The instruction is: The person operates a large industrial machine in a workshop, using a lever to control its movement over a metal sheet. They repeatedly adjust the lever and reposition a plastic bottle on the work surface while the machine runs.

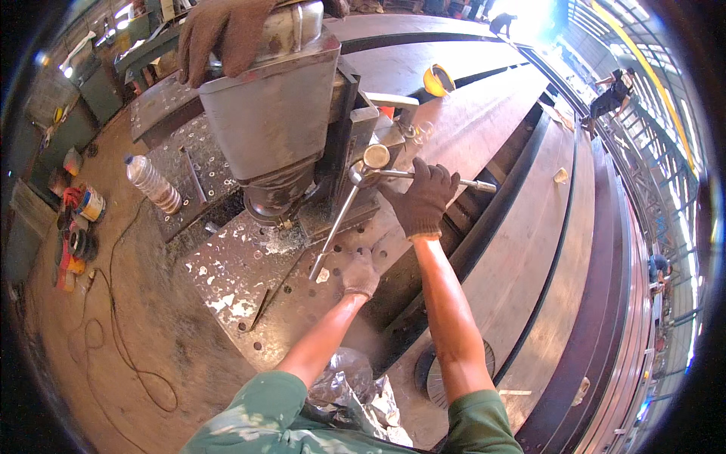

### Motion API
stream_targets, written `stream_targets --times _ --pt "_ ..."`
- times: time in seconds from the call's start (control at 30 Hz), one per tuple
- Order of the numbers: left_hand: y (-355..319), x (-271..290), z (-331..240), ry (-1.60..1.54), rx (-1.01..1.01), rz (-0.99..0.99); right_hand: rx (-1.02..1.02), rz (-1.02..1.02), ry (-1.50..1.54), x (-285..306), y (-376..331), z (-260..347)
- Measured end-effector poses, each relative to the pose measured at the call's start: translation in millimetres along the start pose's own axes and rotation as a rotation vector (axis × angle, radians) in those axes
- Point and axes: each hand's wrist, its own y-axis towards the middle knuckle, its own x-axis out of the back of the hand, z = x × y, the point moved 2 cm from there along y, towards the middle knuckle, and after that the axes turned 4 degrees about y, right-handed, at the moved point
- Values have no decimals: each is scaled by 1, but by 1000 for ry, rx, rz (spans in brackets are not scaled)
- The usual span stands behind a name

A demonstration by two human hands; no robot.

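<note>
A large grey drill press (268, 125) stands on a steel plate (227, 276) with several drilled holes and scattered metal chips. Out from its side reach metal feed handles around a round hub (376, 157). My right hand (427, 200), in a dark brown glove, is closed around one feed handle (478, 185). Another feed handle (333, 234) slants down toward the plate. Close by its lower end is my left hand (361, 276), in a paler glove, low over the plate; its fingers are too blurred to read. Under the drill body, pale chips (283, 240) lie around the tool.
A brown glove (227, 34) rests over the drill's top; whether a hand fills it is unclear. A plastic bottle (153, 184) stands left. Long steel beams (522, 265) stretch right, with a yellow hard hat (438, 80). A cable (113, 318) curls on the floor. A person (612, 94) stands far right.
</note>
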Motion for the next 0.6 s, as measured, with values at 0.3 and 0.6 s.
stream_targets --times 0.3,0.6 --pt "18 -15 7 230 -139 14 63 -79 -2 -4 -3 -1" --pt "12 -28 -10 402 -179 -62 -20 94 15 -2 -2 -2"
